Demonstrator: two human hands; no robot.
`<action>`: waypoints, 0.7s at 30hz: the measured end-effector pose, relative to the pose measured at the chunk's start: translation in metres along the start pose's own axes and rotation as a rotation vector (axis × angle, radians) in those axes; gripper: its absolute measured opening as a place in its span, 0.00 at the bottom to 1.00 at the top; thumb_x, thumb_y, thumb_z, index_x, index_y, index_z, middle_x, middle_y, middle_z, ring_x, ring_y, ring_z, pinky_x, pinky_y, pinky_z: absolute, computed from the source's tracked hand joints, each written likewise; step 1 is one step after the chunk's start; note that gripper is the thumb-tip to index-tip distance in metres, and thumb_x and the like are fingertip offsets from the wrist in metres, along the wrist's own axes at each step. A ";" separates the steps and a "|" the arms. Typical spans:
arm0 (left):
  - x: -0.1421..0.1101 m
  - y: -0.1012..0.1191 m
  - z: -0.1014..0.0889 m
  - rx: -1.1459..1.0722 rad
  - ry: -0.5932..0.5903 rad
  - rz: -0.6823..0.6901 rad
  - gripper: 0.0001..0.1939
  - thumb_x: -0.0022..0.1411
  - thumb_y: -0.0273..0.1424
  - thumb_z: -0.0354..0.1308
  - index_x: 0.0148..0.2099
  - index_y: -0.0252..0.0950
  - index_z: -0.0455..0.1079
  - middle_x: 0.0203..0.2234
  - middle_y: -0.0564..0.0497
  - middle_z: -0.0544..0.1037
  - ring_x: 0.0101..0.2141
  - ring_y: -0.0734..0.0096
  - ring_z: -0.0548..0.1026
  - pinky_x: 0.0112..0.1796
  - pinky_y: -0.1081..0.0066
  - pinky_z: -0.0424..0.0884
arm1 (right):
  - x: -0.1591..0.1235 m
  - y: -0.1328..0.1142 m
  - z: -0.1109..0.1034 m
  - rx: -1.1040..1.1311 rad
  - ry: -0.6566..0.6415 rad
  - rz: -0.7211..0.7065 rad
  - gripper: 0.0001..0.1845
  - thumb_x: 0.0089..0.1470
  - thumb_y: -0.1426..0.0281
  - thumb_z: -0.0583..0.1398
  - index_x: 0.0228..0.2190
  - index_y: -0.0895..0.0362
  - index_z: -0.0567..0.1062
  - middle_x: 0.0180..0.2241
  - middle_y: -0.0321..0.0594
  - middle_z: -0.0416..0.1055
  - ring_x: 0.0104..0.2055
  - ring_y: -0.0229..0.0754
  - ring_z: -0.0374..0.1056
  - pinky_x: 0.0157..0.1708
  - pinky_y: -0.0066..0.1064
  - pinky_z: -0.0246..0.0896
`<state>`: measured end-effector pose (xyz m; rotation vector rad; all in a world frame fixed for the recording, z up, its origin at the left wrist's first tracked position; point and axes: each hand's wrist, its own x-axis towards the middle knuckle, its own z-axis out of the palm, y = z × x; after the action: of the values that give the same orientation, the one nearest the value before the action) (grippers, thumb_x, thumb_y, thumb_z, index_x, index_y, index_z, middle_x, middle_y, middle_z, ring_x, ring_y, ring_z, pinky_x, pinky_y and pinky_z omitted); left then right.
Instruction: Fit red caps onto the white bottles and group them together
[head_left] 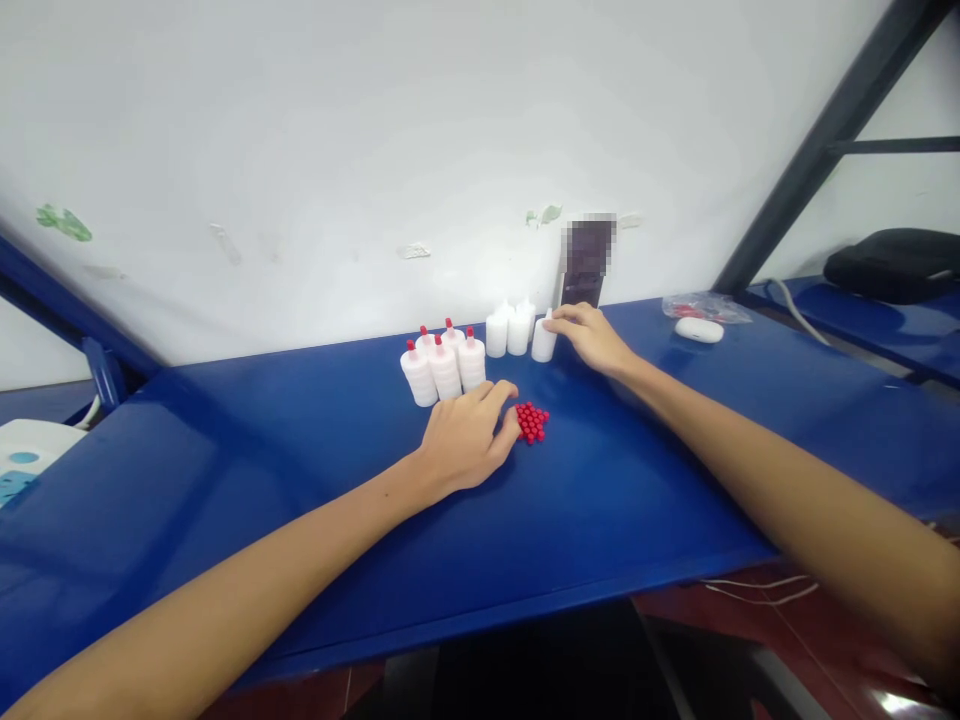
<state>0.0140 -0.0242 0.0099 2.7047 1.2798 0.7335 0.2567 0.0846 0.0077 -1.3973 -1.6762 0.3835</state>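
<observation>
My right hand (pixel 594 338) has its thumb and fingers on the upper part of a white squeeze bottle (pixel 544 343) without a red cap, standing upright. Just left of that bottle stand several more uncapped white bottles (pixel 517 330). A small pile of red caps (pixel 532 424) lies on the table, and my left hand (pixel 472 435) rests beside it, thumb and index finger apart at the pile's left edge. Behind my left hand is a group of white bottles with red tips (pixel 444 368); the hand partly hides their lower parts.
The blue table (pixel 330 440) meets a white wall. A dark phone-like object (pixel 583 275) leans there, partly pixelated. To the right lie a white earbud case (pixel 699 329) and a clear bag (pixel 724 309) with red pieces. A white power strip (pixel 34 445) sits far left, a black case (pixel 892 265) far right.
</observation>
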 end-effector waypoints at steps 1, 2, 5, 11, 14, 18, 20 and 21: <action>0.000 -0.001 0.000 -0.003 -0.018 0.004 0.13 0.69 0.32 0.45 0.51 0.38 0.67 0.39 0.49 0.79 0.32 0.66 0.76 0.29 0.69 0.67 | -0.001 -0.003 0.000 0.013 -0.014 -0.004 0.15 0.52 0.56 0.60 0.27 0.54 0.77 0.31 0.38 0.67 0.38 0.47 0.63 0.46 0.42 0.57; 0.000 -0.002 0.000 -0.001 -0.030 0.004 0.13 0.69 0.31 0.45 0.50 0.38 0.67 0.39 0.49 0.79 0.31 0.66 0.76 0.29 0.69 0.66 | -0.003 -0.006 0.000 0.030 -0.025 -0.010 0.14 0.52 0.57 0.60 0.26 0.55 0.76 0.29 0.38 0.67 0.36 0.46 0.63 0.44 0.40 0.57; 0.001 -0.004 0.001 0.015 -0.051 -0.013 0.13 0.67 0.28 0.45 0.50 0.37 0.68 0.38 0.49 0.80 0.31 0.65 0.76 0.28 0.69 0.66 | -0.007 -0.012 0.002 0.073 -0.047 -0.025 0.14 0.52 0.58 0.60 0.24 0.55 0.74 0.26 0.36 0.67 0.31 0.43 0.61 0.39 0.37 0.56; 0.003 -0.009 0.002 0.010 -0.145 0.016 0.18 0.68 0.28 0.44 0.56 0.39 0.66 0.38 0.49 0.80 0.30 0.65 0.76 0.28 0.69 0.65 | -0.010 -0.015 0.001 0.117 -0.159 -0.114 0.14 0.51 0.61 0.58 0.20 0.55 0.68 0.26 0.35 0.63 0.33 0.43 0.61 0.36 0.36 0.52; 0.003 -0.012 0.001 0.009 -0.171 0.045 0.20 0.68 0.28 0.44 0.59 0.41 0.65 0.39 0.49 0.79 0.33 0.65 0.76 0.30 0.69 0.66 | -0.010 -0.017 0.001 0.105 -0.165 -0.138 0.13 0.49 0.62 0.58 0.19 0.55 0.68 0.26 0.36 0.63 0.34 0.44 0.61 0.38 0.36 0.52; 0.005 -0.015 -0.001 0.006 -0.189 0.070 0.18 0.69 0.31 0.46 0.58 0.42 0.68 0.38 0.49 0.78 0.35 0.65 0.76 0.32 0.69 0.67 | -0.013 -0.024 0.004 0.105 -0.160 -0.198 0.13 0.50 0.63 0.58 0.18 0.55 0.68 0.26 0.36 0.63 0.32 0.42 0.60 0.37 0.37 0.53; 0.006 -0.015 -0.002 0.001 -0.195 0.061 0.17 0.69 0.31 0.47 0.56 0.42 0.70 0.36 0.50 0.77 0.32 0.67 0.74 0.30 0.70 0.65 | -0.016 -0.027 0.007 0.155 -0.181 -0.213 0.13 0.50 0.63 0.58 0.18 0.56 0.69 0.28 0.36 0.65 0.33 0.42 0.62 0.39 0.37 0.56; 0.006 -0.014 -0.003 -0.003 -0.197 0.058 0.16 0.69 0.31 0.48 0.55 0.42 0.71 0.35 0.50 0.77 0.31 0.68 0.74 0.29 0.70 0.64 | -0.018 -0.029 0.009 0.201 -0.204 -0.215 0.12 0.50 0.64 0.57 0.19 0.56 0.70 0.30 0.36 0.67 0.35 0.43 0.64 0.42 0.37 0.57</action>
<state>0.0056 -0.0108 0.0111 2.7405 1.1597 0.4588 0.2311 0.0620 0.0162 -1.0471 -1.8751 0.5693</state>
